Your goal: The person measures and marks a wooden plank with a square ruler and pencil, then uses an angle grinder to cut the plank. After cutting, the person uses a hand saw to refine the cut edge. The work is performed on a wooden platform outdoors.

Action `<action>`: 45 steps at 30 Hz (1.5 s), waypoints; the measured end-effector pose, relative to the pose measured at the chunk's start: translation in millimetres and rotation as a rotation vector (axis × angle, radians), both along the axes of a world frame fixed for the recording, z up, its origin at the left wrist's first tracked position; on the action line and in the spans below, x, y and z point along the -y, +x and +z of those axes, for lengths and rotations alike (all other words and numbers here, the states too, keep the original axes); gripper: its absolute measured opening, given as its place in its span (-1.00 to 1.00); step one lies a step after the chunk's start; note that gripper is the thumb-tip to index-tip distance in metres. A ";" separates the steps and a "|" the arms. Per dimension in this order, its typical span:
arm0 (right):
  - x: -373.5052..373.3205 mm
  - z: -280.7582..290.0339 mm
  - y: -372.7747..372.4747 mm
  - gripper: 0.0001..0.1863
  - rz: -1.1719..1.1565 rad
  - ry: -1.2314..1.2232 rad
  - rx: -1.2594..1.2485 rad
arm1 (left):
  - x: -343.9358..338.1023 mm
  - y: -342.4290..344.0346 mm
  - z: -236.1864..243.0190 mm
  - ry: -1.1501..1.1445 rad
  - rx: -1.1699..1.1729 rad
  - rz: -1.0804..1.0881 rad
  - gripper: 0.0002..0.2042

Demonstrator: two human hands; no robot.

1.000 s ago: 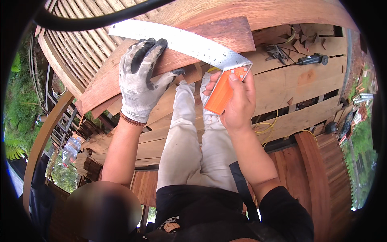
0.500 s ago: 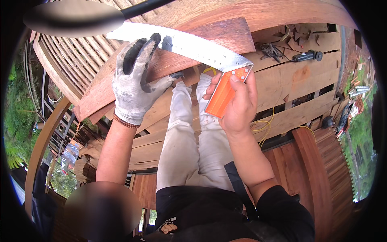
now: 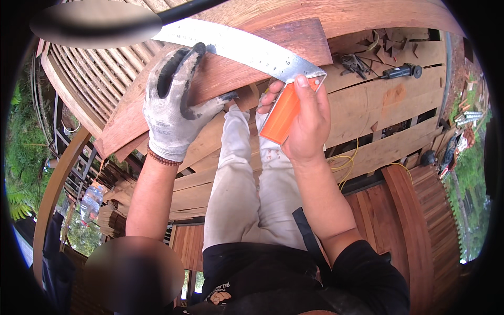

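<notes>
Raised timber deck (image 3: 399,105), greenery below, gaps between planks. Gloved left hand (image 3: 176,110) spreads flat, pressing a reddish board (image 3: 247,63) at far centre. Right hand (image 3: 302,123) clasps the orange handle of a steel square (image 3: 247,50) laid across it. Risk, as I judge it: the unclamped board pivots under uneven pressure and the square skews.

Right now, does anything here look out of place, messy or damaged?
Only the left hand wears a glove, its fingertips dark and grimy; the right hand on the orange-handled square is bare. Wood offcuts lie strewn on the planks beside a power tool.
</notes>
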State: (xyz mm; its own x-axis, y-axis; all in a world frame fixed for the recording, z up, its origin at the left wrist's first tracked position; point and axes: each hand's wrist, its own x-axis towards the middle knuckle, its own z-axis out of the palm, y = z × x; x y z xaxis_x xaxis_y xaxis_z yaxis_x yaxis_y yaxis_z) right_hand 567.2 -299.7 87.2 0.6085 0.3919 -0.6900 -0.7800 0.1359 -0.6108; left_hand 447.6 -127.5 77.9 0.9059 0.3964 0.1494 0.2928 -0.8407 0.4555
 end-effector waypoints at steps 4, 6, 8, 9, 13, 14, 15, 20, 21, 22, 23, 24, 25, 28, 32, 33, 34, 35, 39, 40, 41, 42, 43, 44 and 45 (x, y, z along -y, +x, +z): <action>-3.0 -3.8 3.7 -0.80 -0.024 0.037 -0.005 | 0.9 1.3 1.0 0.021 0.000 -0.003 -0.16; -2.9 -4.7 4.0 -0.82 -0.018 0.055 0.002 | -0.3 -1.4 -2.5 0.015 0.032 -0.007 -0.18; -4.7 -4.3 3.6 -0.83 -0.026 0.043 0.000 | 0.1 -3.9 -2.7 0.016 0.008 -0.007 -0.18; -6.1 -4.1 4.1 -0.83 -0.036 0.039 -0.004 | 0.7 -4.3 -3.3 0.014 -0.004 -0.007 -0.18; -10.4 -6.8 6.6 -0.81 -0.003 -0.024 0.032 | -0.6 -3.6 -4.3 0.001 0.014 -0.019 -0.20; -10.0 -8.0 6.5 -0.79 0.023 -0.051 0.054 | 0.0 -3.1 -4.2 0.009 0.016 -0.018 -0.20; -8.8 -9.1 6.5 -0.79 0.039 -0.040 0.051 | 0.3 -2.8 -4.2 0.018 0.018 -0.018 -0.20; -2.4 -18.2 3.9 -0.80 0.034 0.052 0.028 | 1.8 -4.6 -3.9 0.030 -0.017 -0.013 -0.21; -4.3 -18.5 3.3 -0.80 0.022 0.036 0.042 | 1.6 -4.2 -4.0 0.032 -0.027 -0.012 -0.21; -7.0 -18.7 2.0 -0.81 0.010 0.019 0.057 | 1.5 -3.9 -4.6 0.040 -0.033 -0.014 -0.21; -8.6 -19.1 1.6 -0.81 -0.002 0.002 0.071 | 1.6 -3.8 -5.5 0.048 -0.039 -0.015 -0.21; -8.6 -19.1 1.7 -0.81 0.004 0.018 0.074 | 2.0 -4.3 -5.9 0.057 -0.045 -0.015 -0.21; -8.4 -19.4 1.6 -0.81 0.010 0.033 0.077 | 2.1 -4.6 -6.3 0.056 -0.033 -0.014 -0.21; -6.8 -23.9 0.7 -0.82 0.008 0.056 0.076 | 2.4 -3.9 -7.0 0.059 -0.027 -0.013 -0.21; -4.9 -27.9 2.3 -0.81 0.016 0.088 0.078 | 3.1 -4.1 -7.6 0.071 -0.047 -0.003 -0.21; -5.5 -29.7 2.3 -0.81 -0.004 0.093 0.080 | 3.2 -4.1 -9.1 0.071 -0.038 -0.002 -0.21; -6.5 -32.3 1.7 -0.81 -0.023 0.098 0.083 | 3.3 -4.2 -10.2 0.078 -0.028 -0.006 -0.21; -7.2 -33.7 1.3 -0.81 -0.042 0.102 0.086 | 3.4 -4.6 -11.4 0.085 -0.018 -0.010 -0.20; -7.3 -36.1 2.0 -0.81 -0.032 0.106 0.102 | 4.5 -6.3 -14.6 0.073 0.004 -0.003 -0.21; -7.1 -37.4 1.9 -0.81 -0.035 0.110 0.110 | 4.9 -5.7 -14.2 0.080 0.001 -0.001 -0.20; -6.9 -38.5 1.9 -0.81 -0.038 0.113 0.117 | 5.6 -4.4 -13.5 0.087 -0.003 0.001 -0.19; -6.5 -39.4 1.6 -0.81 -0.027 0.121 0.119 | 6.1 -4.1 -12.8 0.095 -0.009 0.004 -0.18; -5.4 -40.2 2.0 -0.81 -0.016 0.129 0.122 | 6.3 -3.8 -12.8 0.082 -0.016 0.010 -0.18; -5.0 -40.6 1.7 -0.80 -0.005 0.138 0.124 | 6.3 -3.4 -13.3 0.069 -0.022 0.016 -0.17; -5.3 -40.6 1.5 -0.80 -0.015 0.133 0.123 | 6.4 -2.6 -13.5 0.055 -0.028 0.021 -0.16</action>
State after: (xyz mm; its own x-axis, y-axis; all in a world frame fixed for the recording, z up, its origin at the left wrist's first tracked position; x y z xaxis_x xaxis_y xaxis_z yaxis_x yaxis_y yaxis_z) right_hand 568.6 -294.4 46.6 0.6917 0.4653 -0.5523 -0.6976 0.2329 -0.6776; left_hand 445.0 -133.9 64.3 0.9014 0.4074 0.1466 0.3226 -0.8577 0.4003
